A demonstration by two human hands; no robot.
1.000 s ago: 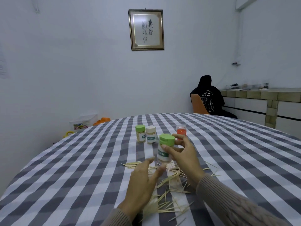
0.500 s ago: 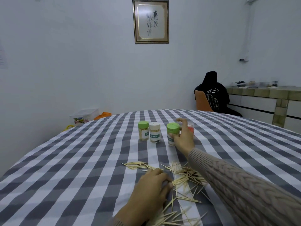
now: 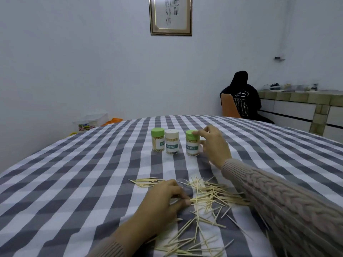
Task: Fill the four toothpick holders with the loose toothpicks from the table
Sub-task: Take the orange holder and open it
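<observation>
Three toothpick holders stand in a row on the checked tablecloth (image 3: pixel 74 173): a green-lidded holder (image 3: pixel 158 140), a white-lidded holder (image 3: pixel 172 142) and a second green-lidded holder (image 3: pixel 191 144). My right hand (image 3: pixel 213 146) is against that last one, with a fingertip on its lid and another finger at its side. A fourth holder does not show; my right hand covers the spot behind it. Loose toothpicks (image 3: pixel 209 195) lie scattered near me. My left hand (image 3: pixel 163 201) rests on the pile, its thumb and fingers pinched on a few toothpicks.
A person in a black hooded top (image 3: pixel 241 101) sits on an orange chair beyond the table's far right edge. A tiled counter (image 3: pixel 300 101) runs along the right wall. A clear plastic box (image 3: pixel 89 122) sits past the table's left edge.
My right hand has carried the second green-lidded holder forward and set it down beside the white-lidded one. My left hand has closed on toothpicks in the pile. The view has tilted down.
</observation>
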